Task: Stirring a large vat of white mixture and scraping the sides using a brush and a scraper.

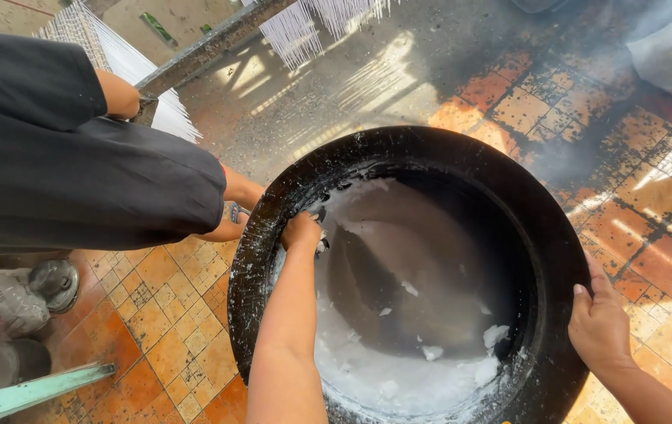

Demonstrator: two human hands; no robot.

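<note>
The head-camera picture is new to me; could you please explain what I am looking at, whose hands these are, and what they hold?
The camera sits on a person's head and looks down, so the two bare arms coming up from the bottom edge are the wearer's own. The left hand grips the near rim of a big black basin, fingers curled inside. The right hand holds its outer rim. White residue coats the inside in flakes. The basin stands on an orange tiled floor. At upper left another person in dark clothing bends over nearby.
</note>
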